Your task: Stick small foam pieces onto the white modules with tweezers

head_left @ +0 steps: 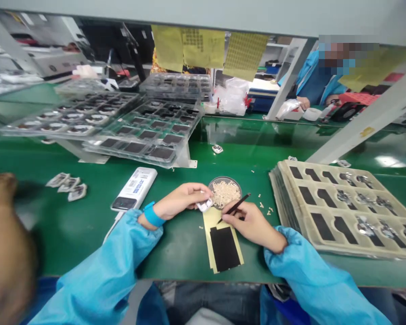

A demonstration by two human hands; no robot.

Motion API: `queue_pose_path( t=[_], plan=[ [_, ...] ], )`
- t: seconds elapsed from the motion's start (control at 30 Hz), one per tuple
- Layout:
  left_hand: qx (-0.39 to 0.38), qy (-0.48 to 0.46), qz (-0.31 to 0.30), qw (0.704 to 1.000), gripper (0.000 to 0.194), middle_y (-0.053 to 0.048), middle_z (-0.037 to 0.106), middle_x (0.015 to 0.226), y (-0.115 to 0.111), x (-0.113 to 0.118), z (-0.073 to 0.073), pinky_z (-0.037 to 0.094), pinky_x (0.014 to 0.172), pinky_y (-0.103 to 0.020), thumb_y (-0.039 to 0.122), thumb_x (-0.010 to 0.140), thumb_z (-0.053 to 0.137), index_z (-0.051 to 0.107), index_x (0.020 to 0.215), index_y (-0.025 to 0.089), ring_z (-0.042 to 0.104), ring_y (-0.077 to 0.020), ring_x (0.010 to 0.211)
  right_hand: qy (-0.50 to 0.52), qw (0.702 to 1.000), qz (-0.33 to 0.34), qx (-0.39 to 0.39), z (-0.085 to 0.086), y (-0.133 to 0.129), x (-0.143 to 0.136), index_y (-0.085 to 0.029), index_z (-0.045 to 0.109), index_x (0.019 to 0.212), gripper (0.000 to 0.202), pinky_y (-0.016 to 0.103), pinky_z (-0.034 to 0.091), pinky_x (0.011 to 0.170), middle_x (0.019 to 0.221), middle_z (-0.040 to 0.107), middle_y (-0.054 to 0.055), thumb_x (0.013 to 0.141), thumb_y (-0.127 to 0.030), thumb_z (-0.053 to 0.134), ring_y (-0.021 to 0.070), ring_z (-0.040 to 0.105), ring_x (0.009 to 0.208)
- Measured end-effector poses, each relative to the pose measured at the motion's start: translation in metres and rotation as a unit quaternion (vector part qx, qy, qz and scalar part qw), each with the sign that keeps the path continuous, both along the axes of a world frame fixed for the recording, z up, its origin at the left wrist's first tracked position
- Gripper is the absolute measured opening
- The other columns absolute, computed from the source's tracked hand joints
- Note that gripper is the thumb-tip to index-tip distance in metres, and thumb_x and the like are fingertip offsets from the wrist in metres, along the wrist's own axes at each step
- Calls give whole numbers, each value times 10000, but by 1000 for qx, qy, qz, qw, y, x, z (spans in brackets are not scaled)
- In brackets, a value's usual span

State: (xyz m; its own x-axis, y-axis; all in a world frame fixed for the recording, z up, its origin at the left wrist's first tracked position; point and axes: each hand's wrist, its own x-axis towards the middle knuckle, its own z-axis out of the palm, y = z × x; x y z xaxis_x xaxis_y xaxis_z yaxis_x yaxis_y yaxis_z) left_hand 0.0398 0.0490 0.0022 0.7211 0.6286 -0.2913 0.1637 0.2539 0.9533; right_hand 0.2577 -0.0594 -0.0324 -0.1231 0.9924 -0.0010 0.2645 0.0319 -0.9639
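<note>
Between its thumb and fingers, my left hand (186, 196) pinches a small white plastic part (205, 204) beside a round dish (224, 179) heaped with tiny beige pieces. My right hand (252, 223) grips dark tweezers (238, 204) like a pen, their tip pointing down and left. Under the tweezer tip lies a yellow backing sheet (210, 220) with a black rectangular sheet (224, 249) on it. Several tiny beige pieces (269, 210) are scattered right of the dish. A blue band is around my left wrist.
A white power bank (134, 188) with a cable lies left of my hands, near several white parts (68, 186). Stacked trays (345, 207) stand at right; clear trays (145, 131) rest on a raised stand. A co-worker's arm (8, 253) is at far left; another person (311, 81) sits opposite.
</note>
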Motion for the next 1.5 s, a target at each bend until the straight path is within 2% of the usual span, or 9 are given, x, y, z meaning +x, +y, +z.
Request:
queue_pose_path(
  t=[0.1,0.17,0.4,0.53,0.63,0.73,0.8,1.07,1.5],
  plan=[
    [50,49,-94,993,274,-50,688,860,-9,-16,-10,428,633,-202,315,831,693,692,1042,140,592,-112,716,-31,999,5,9,-3,0,1,-161,668,969,216,253,512,633,859,690,42,849,-337,703,129,619,701],
    [67,53,-121,989,270,-45,692,857,-13,-17,-14,457,677,-224,278,830,678,655,1060,138,617,-131,749,-45,999,8,23,-2,1,-1,-163,666,955,200,259,519,651,872,693,44,852,-330,704,131,626,713],
    [161,87,-70,981,190,-30,705,838,-28,-6,-23,487,684,-229,207,819,614,667,995,157,656,-149,764,-90,994,24,57,1,1,-2,-169,659,943,173,266,509,641,839,684,40,871,-322,693,135,621,704],
    [196,112,-60,972,216,-10,715,815,-30,-7,-26,472,648,-219,203,810,586,701,993,186,658,-148,734,-50,996,16,65,2,-1,-2,-178,647,908,108,288,539,689,862,688,47,883,-276,682,147,644,747],
    [207,121,-56,969,229,-14,725,833,-30,-7,-27,467,634,-219,221,799,588,720,984,197,663,-158,742,-3,991,-13,130,4,-3,-6,-191,638,926,67,337,567,779,897,702,56,877,-195,684,181,681,856],
    [214,121,-53,968,237,-21,728,850,-29,-7,-27,466,631,-220,228,790,586,723,981,196,667,-166,758,-32,977,-14,211,5,-3,-12,-203,655,952,132,380,567,837,921,715,60,858,-115,685,197,689,907],
    [215,119,-52,968,242,-21,727,847,-29,-8,-28,464,627,-219,222,786,576,721,978,197,668,-166,758,-55,971,-3,232,4,-2,-15,-204,663,954,159,387,572,834,927,721,61,846,-90,688,199,692,907],
    [225,121,-52,965,258,-22,722,832,-29,-8,-30,469,626,-225,207,775,564,720,980,207,660,-166,736,-85,966,-4,245,1,-2,-16,-207,669,969,172,397,583,824,935,724,67,846,-88,680,205,694,907],
    [216,123,-52,967,236,-21,726,848,-29,-8,-30,475,638,-232,225,789,567,712,976,217,668,-175,761,-79,964,6,252,-2,-2,-16,-212,667,996,235,398,575,840,949,719,59,827,-49,685,201,688,923]
  ],
)
